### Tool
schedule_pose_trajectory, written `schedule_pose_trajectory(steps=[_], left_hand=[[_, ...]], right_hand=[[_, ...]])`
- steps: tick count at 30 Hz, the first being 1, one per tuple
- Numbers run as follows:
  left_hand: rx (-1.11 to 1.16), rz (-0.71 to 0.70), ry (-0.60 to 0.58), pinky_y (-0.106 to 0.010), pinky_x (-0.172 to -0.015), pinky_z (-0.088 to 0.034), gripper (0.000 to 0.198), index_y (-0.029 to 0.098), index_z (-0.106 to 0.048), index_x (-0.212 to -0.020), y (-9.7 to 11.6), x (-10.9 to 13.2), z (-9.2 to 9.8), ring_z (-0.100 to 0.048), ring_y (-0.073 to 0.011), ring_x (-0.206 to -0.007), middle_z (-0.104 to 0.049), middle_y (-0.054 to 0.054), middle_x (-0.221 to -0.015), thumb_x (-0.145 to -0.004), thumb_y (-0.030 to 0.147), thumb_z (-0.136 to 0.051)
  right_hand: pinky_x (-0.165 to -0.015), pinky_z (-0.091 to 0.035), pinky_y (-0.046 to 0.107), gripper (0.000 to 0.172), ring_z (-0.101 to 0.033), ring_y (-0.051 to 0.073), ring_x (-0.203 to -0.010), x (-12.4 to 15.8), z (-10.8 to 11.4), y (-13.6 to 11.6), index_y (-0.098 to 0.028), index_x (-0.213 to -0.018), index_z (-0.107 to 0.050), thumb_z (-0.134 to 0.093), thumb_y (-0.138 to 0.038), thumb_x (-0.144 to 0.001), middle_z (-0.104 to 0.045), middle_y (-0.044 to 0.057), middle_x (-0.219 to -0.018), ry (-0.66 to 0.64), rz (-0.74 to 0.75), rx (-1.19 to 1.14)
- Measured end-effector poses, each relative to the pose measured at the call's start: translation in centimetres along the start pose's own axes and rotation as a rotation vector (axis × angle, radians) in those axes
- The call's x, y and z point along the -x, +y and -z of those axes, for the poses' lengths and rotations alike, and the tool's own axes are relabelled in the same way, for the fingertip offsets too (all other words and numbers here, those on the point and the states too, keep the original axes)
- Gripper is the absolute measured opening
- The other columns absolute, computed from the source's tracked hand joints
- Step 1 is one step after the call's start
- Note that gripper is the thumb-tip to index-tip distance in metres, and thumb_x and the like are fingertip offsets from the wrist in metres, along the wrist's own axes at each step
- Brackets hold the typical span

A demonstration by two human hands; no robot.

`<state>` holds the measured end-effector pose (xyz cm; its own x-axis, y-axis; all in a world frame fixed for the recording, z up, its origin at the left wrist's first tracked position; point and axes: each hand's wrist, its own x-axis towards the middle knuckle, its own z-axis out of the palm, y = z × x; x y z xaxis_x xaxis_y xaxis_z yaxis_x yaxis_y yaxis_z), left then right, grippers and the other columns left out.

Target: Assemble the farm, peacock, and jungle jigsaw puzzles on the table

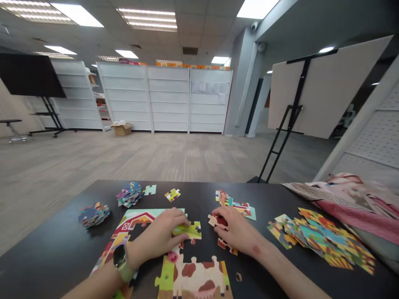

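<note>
Lime jigsaw piece (191, 231) lies under the left hand (157, 236); thumb and fingers close on it from the left, so a pinch, at the right end of the barn section (137, 224); its long axis runs roughly left-right across the desk (199, 195); left hand is nearer, right hand (237, 231) just beside it to the right. Right fingers (222, 212) curl down over a tan-and-red piece (213, 221); grip or mere rest, can't tell from this view. Red piece (227, 246) lies just below the right palm; cow section (195, 278) sits at the near edge, just below the lime piece; watch (120, 258) on the left wrist. Toward the far edge, above the right hand: joined strip (232, 202); left of it, two loose pieces (150, 189) (172, 194). Stacks (94, 214) (129, 194) sit toward the left edge; large spread of pieces (324, 238) sits toward the right edge; patterned cloth (346, 199) lies at the far right corner, partly past the desk edge; small brown scrap (238, 277) near the near edge.
</note>
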<state>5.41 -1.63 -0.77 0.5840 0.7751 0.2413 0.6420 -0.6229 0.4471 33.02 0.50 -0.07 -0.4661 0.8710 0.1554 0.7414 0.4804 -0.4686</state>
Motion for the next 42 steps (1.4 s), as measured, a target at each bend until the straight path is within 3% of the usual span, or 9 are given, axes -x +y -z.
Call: schedule_pose_trajectory(steps=[6,12,19,23,29,31,34,37,42], left_hand=[[0.024,-0.029,0.016,-0.036,-0.094,-0.046,0.013,0.023,-0.065,-0.107,-0.3,-0.1,-0.2,-0.06,-0.0241,-0.104,-0.066,-0.005,-0.112,-0.094,0.022,-0.064],[0.006,-0.014,0.062,-0.035,-0.091,-0.046,0.018,0.022,-0.063,-0.109,-0.7,-0.1,-0.5,-0.059,-0.0223,-0.1,-0.065,-0.004,-0.106,-0.098,0.013,-0.051],[0.011,-0.051,0.031,-0.035,-0.093,-0.045,0.022,0.022,-0.064,-0.109,-0.2,0.1,0.1,-0.059,-0.0233,-0.101,-0.066,-0.004,-0.107,-0.089,0.013,-0.062],[0.056,-0.103,0.004,-0.038,-0.1,-0.043,0.039,0.023,-0.065,-0.116,-0.1,0.4,0.4,-0.058,-0.0257,-0.108,-0.063,-0.005,-0.118,-0.078,0.022,-0.077],[0.114,-0.093,-0.022,-0.038,-0.105,-0.042,0.033,0.028,-0.071,-0.111,0.1,0.5,0.6,-0.056,-0.0253,-0.116,-0.06,-0.003,-0.126,-0.08,0.021,-0.078],[0.084,-0.138,-0.065,-0.04,-0.106,-0.04,0.028,0.032,-0.074,-0.106,0.4,0.4,0.8,-0.055,-0.0251,-0.118,-0.059,-0.001,-0.129,-0.084,0.015,-0.073],[0.008,-0.203,-0.125,-0.041,-0.103,-0.042,0.032,0.033,-0.076,-0.102,1.2,0.4,1.0,-0.056,-0.0253,-0.117,-0.061,-0.001,-0.128,-0.086,0.007,-0.064],[-0.023,-0.2,-0.143,-0.041,-0.098,-0.045,0.022,0.031,-0.075,-0.101,1.8,0.5,1.3,-0.058,-0.0264,-0.112,-0.062,-0.003,-0.123,-0.09,0.015,-0.065],[-0.04,-0.184,-0.184,-0.041,-0.095,-0.045,0.013,0.03,-0.072,-0.104,2.3,0.5,1.5,-0.058,-0.0269,-0.11,-0.061,-0.004,-0.121,-0.094,0.025,-0.065]], right_hand=[[-0.085,-0.05,0.031,0.031,-0.064,0.019,-0.093,0.5,0.3,-1.7,-0.02,-0.104,-0.067,-0.061,-0.007,-0.077,-0.066,0.005,-0.106,0.016,0.17,-0.171],[-0.084,-0.049,0.027,0.016,-0.062,0.018,-0.1,1.5,-1.7,-5.4,-0.021,-0.088,-0.07,-0.072,-0.01,-0.076,-0.065,0.003,-0.111,-0.156,0.318,-0.263],[-0.09,-0.048,0.032,0.015,-0.059,0.02,-0.104,1.6,-1.6,-5.6,-0.02,-0.088,-0.071,-0.061,-0.009,-0.086,-0.066,0.005,-0.11,-0.17,0.385,-0.136],[-0.092,-0.047,0.035,0.018,-0.057,0.022,-0.107,1.7,-1.3,-5.8,-0.023,-0.094,-0.073,-0.059,-0.014,-0.091,-0.067,0.004,-0.111,-0.191,0.394,-0.085],[-0.096,-0.048,0.032,0.025,-0.059,0.019,-0.11,1.5,0.1,-4.9,-0.026,-0.106,-0.072,-0.056,-0.014,-0.092,-0.063,0.004,-0.122,-0.227,0.351,-0.151],[-0.1,-0.045,0.033,0.032,-0.059,0.019,-0.114,1.2,1.5,-3.7,-0.024,-0.114,-0.068,-0.048,-0.011,-0.093,-0.061,0.006,-0.125,-0.112,0.307,-0.167],[-0.097,-0.045,0.036,0.028,-0.061,0.02,-0.105,0.8,3.9,-1.4,-0.02,-0.104,-0.068,-0.043,-0.013,-0.094,-0.065,0.008,-0.112,0.045,0.163,-0.076],[-0.084,-0.047,0.035,0.014,-0.063,0.021,-0.089,1.0,5.3,0.2,-0.021,-0.095,-0.069,-0.057,-0.027,-0.089,-0.067,0.005,-0.096,-0.095,-0.021,0.039],[-0.079,-0.046,0.033,0.046,-0.062,0.025,-0.095,1.9,4.6,0.0,-0.024,-0.103,-0.067,-0.083,-0.042,-0.064,-0.064,0.003,-0.103,-0.338,-0.133,0.058]])
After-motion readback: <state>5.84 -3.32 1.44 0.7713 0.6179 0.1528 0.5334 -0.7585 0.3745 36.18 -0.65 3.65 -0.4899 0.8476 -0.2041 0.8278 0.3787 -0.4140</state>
